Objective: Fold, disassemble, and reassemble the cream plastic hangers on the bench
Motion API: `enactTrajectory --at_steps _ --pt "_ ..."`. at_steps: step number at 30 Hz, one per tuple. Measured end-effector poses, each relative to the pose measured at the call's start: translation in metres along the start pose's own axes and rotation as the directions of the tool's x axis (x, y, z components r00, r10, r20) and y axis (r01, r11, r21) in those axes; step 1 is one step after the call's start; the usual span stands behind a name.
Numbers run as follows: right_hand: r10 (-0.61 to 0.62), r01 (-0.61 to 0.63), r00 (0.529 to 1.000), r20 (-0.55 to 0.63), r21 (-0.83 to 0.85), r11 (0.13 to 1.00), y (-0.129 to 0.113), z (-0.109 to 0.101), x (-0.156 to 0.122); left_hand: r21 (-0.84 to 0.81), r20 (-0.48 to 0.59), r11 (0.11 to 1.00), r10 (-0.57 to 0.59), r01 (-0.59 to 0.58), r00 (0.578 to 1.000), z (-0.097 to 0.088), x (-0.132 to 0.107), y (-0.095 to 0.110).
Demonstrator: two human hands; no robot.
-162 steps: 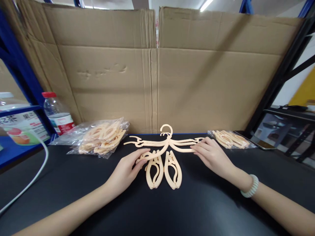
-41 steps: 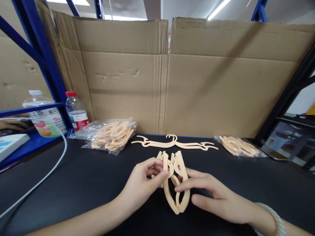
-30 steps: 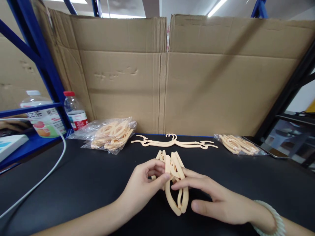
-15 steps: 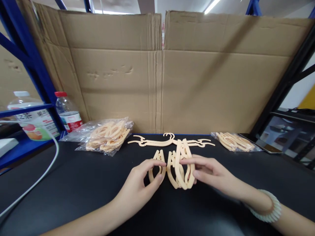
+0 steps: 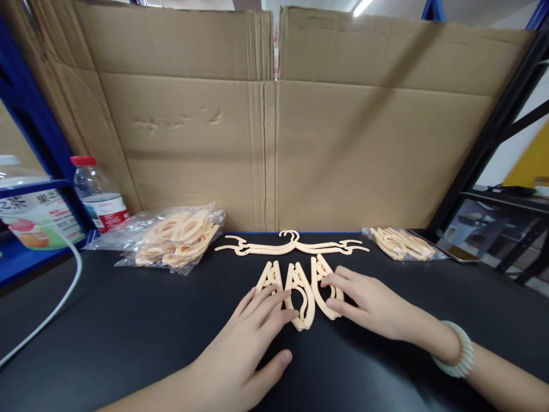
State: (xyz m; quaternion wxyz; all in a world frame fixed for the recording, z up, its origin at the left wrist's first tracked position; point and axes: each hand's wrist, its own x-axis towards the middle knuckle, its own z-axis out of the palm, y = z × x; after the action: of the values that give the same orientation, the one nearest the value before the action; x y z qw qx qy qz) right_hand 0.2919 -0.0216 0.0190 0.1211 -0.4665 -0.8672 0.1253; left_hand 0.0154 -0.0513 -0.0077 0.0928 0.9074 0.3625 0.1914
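- On my feed: L hand (image 5: 253,337) released, fingers spread over L folded hanger (image 5: 263,276); tips at mid folded hanger (image 5: 307,293), btwn hands.
- R hand (image 5: 375,300): fingers on R folded hanger (image 5: 317,292); can't tell from here if gripping.
- 2 unfolded hangers (image 5: 270,249) beyond both hands.
- L bag (image 5: 180,234) w/ hangers past L hand, R bag (image 5: 400,243) beyond R hand.

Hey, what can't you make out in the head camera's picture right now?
In the head view:
Leftmost folded hanger: lower part hidden by the left hand.
White-capped bottle: cut off by the picture's left edge.
Left bag: contents can't be counted, they overlap.
Dark flat object: partly hidden by the right bag.
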Motion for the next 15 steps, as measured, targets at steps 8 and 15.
enactTrajectory --at_steps 8,15 --pt "-0.054 0.057 0.997 0.048 -0.057 0.997 -0.004 -0.002 -0.001 0.078 0.061 0.997 -0.023 0.018 0.998 0.001 -0.003 0.006" --pt "-0.092 0.090 0.996 -0.016 -0.069 0.993 0.002 0.003 0.001 0.092 0.134 0.996 0.010 -0.023 0.991 -0.006 0.001 -0.002"
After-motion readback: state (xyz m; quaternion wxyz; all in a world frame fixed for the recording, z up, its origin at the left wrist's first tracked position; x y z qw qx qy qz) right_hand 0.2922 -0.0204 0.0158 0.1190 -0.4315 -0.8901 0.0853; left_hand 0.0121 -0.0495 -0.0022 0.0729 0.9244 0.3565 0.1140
